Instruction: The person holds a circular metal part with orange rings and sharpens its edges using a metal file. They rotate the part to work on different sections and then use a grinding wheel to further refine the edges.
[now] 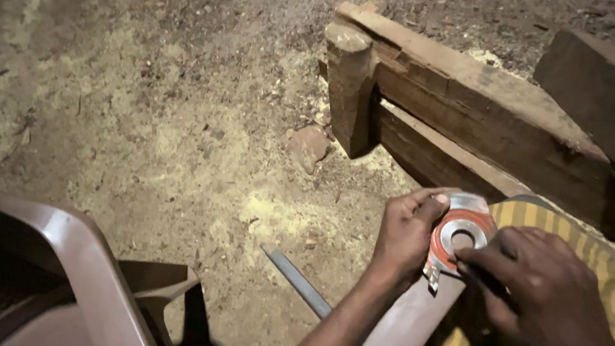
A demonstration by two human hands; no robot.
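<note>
The dirt floor (143,107) is covered with sawdust, and most of the view is taken by it. At the far right of the floor a heavy wooden beam frame (476,110) is laid, with a second wooden block (611,96) beyond it. At the near left corner a brown plastic chair (70,263) is seen. A striped yellow cloth (610,274) is spread over the person's lap at the near right edge. A grey metal rod (298,280) lies on the floor, just beside the left forearm.

The round cutter disc (457,242) (orange with a bright metal centre ring and a hole) is held above the lap, between both hands and near the beam frame. The left hand (406,237) is closed on the left rim of the disc, with the thumb on top. The right hand (534,289) is closed around a thin dark tool (478,275), whose tip is pressed at the lower edge of the centre ring; what kind of tool it is cannot be told.

For good work at this step, the disc should be kept steady by the left hand, with the fingers kept away from the toothed edge, and the tool should be pushed with small, controlled pressure, so that it does not slip toward the holding hand.
</note>
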